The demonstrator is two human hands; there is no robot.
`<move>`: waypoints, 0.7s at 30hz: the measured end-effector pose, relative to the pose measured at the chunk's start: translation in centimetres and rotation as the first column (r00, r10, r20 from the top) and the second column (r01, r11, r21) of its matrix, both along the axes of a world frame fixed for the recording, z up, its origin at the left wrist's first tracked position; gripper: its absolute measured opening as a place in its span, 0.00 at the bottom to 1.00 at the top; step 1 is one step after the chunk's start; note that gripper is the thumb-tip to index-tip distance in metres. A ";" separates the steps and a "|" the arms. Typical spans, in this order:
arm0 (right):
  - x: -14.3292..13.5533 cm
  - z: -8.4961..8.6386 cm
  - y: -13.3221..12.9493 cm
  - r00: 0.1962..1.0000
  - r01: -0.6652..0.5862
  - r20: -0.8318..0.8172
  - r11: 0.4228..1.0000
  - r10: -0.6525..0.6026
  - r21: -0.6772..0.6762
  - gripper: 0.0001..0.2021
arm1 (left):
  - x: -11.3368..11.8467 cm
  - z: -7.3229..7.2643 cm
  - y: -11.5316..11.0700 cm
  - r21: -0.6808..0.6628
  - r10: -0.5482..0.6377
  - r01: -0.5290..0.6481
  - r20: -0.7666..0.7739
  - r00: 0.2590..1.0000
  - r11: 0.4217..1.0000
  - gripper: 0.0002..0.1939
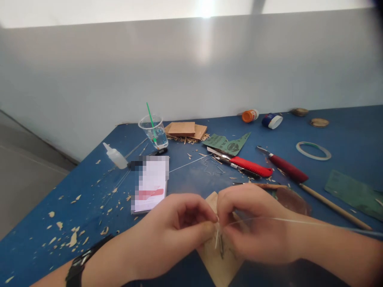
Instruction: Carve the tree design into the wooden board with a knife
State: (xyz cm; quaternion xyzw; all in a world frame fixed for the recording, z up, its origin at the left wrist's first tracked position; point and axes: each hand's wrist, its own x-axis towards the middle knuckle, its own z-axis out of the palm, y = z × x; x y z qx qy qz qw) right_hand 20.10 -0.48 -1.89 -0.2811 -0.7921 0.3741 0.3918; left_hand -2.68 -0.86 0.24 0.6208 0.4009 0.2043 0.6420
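My left hand (170,231) is closed, thumb and forefinger pinched together in front of me. Touching or almost touching it, my right hand (260,225) is closed in a similar pinch. A thin white strand (217,238) hangs from between the fingertips. Another length of it, or one like it, runs rightward across my right wrist, slightly blurred. Directly below the hands is a pale flat piece of wood (221,274), partly covered by them, with dark thin marks or pieces at its middle. The fingertips hide the exact point of grip.
Around lie a phone-like pixelated object (151,187), a white glue bottle (116,157), a plastic cup of water (158,137), a red utility knife (251,165), a red-handled carving tool (289,167), green sandpaper (227,144) and a tape roll (313,151). Wood shavings litter the blue table (89,167).
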 end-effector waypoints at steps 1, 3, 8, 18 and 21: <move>-0.2 0.1 -0.1 1.000 0.027 0.011 0.999 -0.027 0.030 0.12 | 0.1 -0.3 0.0 -0.031 0.017 -0.017 0.014 1.000 0.999 0.09; -0.4 0.2 -0.4 0.998 0.062 0.018 0.995 -0.064 0.081 0.11 | 0.2 -0.5 0.0 -0.031 0.024 -0.023 0.017 1.000 0.999 0.08; -0.6 0.2 -0.7 0.994 0.109 0.013 0.982 -0.112 0.153 0.11 | 0.6 -0.3 -0.4 0.080 0.029 -0.027 -0.023 0.999 0.996 0.11; -0.8 -0.5 -0.4 0.998 0.055 -0.038 0.975 -0.048 0.213 0.13 | 0.2 -0.8 -0.9 0.378 0.036 0.026 -0.154 0.987 0.925 0.09; -1.0 -0.9 -0.4 0.999 0.030 -0.042 0.978 -0.022 0.205 0.13 | 0.0 -0.8 -1.0 0.441 0.053 0.057 -0.232 0.971 0.896 0.08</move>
